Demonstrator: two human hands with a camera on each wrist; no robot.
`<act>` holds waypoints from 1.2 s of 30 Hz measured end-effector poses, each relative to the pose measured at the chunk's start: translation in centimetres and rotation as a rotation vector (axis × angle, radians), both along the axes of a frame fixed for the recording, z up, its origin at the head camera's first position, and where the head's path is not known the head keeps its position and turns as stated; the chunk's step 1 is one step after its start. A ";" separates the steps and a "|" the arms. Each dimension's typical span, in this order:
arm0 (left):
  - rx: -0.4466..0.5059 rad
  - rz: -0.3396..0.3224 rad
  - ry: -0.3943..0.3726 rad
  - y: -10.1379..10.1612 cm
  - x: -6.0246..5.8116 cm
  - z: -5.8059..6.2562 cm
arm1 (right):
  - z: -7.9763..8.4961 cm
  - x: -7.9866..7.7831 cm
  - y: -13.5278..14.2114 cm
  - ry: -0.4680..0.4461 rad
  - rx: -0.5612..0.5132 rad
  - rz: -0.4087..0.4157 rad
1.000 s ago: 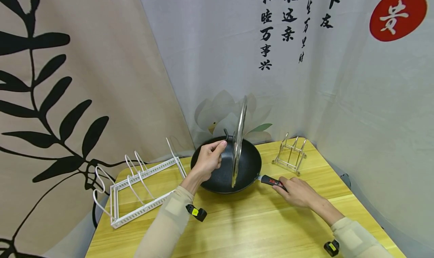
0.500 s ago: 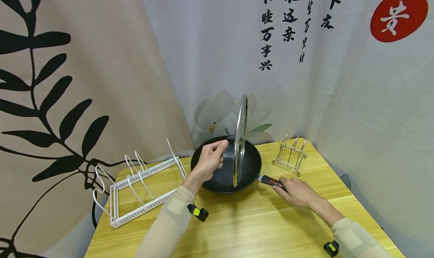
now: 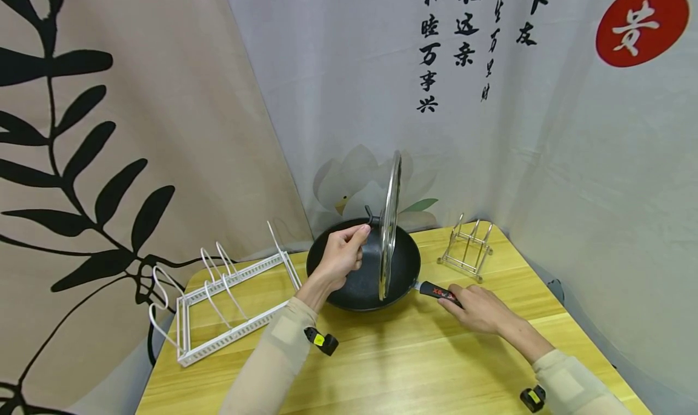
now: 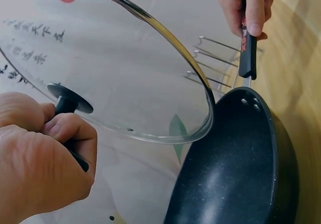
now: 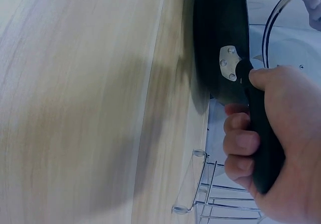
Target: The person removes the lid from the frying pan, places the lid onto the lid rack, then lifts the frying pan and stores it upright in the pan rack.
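A black wok (image 3: 354,285) stands on the table near its back edge, its handle (image 3: 431,290) pointing to the right. My right hand (image 3: 480,309) grips that handle, fingers wrapped round it in the right wrist view (image 5: 296,123). Above the wok, a glass lid (image 3: 389,233) with a metal rim is held on edge, almost upright. My left hand (image 3: 339,258) holds the lid by its black knob (image 4: 67,101), which the fingers partly cover in the left wrist view. In that view the lid's lower rim overlaps the wok's edge; whether they touch I cannot tell.
A white slatted rack (image 3: 223,336) with upright loops lies on the table's left side. To the right of the wok stands a small metal wire rack (image 3: 468,251). Curtains (image 3: 349,69) hang directly behind the wooden table (image 3: 414,366).
My left hand has shifted slightly to the right with the lid, which also stands a little higher. The wok and my right hand have stayed in place.
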State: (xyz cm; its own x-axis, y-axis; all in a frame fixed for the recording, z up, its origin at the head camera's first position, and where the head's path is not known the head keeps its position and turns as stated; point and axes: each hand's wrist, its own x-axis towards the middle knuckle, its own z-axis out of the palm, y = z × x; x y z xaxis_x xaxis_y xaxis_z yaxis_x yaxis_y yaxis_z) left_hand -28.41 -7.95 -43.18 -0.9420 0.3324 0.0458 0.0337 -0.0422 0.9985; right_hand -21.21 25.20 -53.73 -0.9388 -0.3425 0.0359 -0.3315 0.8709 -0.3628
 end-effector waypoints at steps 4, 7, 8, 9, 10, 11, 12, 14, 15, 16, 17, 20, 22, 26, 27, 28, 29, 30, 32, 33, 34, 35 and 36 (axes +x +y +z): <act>-0.001 -0.002 0.000 0.1 0.1 0.0 | 0.1 0.0 0.1 0.001 0.002 -0.001; -0.010 -0.002 0.001 0.1 0.1 0.1 | 0.2 0.2 0.2 0.002 0.002 0.004; -0.012 -0.003 0.003 0.1 0.1 0.1 | 0.3 0.3 0.2 0.003 0.002 0.006; -0.015 -0.005 0.007 0.1 0.1 0.1 | 0.3 0.3 0.3 0.005 0.003 0.006; -0.016 -0.006 0.009 0.1 0.1 0.1 | 0.4 0.4 0.3 0.006 0.003 0.007; -0.019 -0.008 0.010 0.2 0.1 0.1 | 0.5 0.5 0.4 0.008 0.006 0.007; -0.021 -0.010 0.012 0.2 0.1 0.1 | 0.5 0.6 0.4 0.011 0.010 0.007; -0.022 -0.010 0.013 0.2 0.1 0.1 | 0.7 0.7 0.5 0.011 0.016 0.008; -0.023 -0.011 0.013 0.2 0.1 0.1 | 0.8 0.7 0.6 0.008 0.018 0.011; -0.023 -0.011 0.013 0.2 0.1 0.1 | 0.9 0.7 0.6 0.005 0.018 0.013; -0.024 -0.012 0.013 0.2 0.1 0.1 | 0.9 0.8 0.7 0.000 0.017 0.016; -0.023 -0.016 0.013 0.3 0.1 0.1 | 1.0 0.8 0.7 -0.013 0.001 0.022; -0.028 -0.015 0.010 0.2 0.1 0.1 | 1.1 0.8 0.8 -0.015 -0.014 0.025; -0.037 -0.012 0.005 0.2 0.1 0.0 | 1.0 0.8 0.8 -0.008 -0.040 0.030; -0.037 -0.014 0.005 0.2 0.0 0.0 | 1.0 0.8 0.8 -0.006 -0.046 0.031; -0.034 -0.018 0.006 0.2 0.0 0.0 | 1.0 0.8 0.8 -0.004 -0.050 0.031; -0.032 -0.019 0.006 0.2 0.0 0.0 | 1.0 0.8 0.8 -0.005 -0.055 0.033; -0.029 -0.020 0.006 0.2 0.0 0.0 | 1.0 0.8 0.9 -0.006 -0.060 0.034; -0.025 -0.020 0.005 0.2 0.0 0.0 | 1.0 0.8 0.9 -0.010 -0.066 0.037; -0.024 -0.018 0.005 0.2 0.0 0.0 | 1.0 0.8 0.9 -0.012 -0.069 0.039; -0.023 -0.016 0.005 0.2 0.0 0.0 | 1.0 0.9 0.9 -0.014 -0.071 0.040; -0.022 -0.015 0.003 0.2 0.0 0.0 | 1.0 0.9 1.0 -0.014 -0.070 0.041; -0.021 -0.015 0.003 0.2 0.0 0.0 | 1.1 0.9 1.0 -0.015 -0.071 0.040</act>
State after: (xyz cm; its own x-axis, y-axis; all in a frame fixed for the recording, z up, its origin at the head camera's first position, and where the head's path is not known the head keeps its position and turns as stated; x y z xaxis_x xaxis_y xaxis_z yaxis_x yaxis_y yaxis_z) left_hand -28.36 -7.71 -43.16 -0.9368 0.3473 0.0417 0.0363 -0.0223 0.9991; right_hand -20.30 26.19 -52.67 -0.9251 -0.3768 0.0475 -0.3597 0.8291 -0.4280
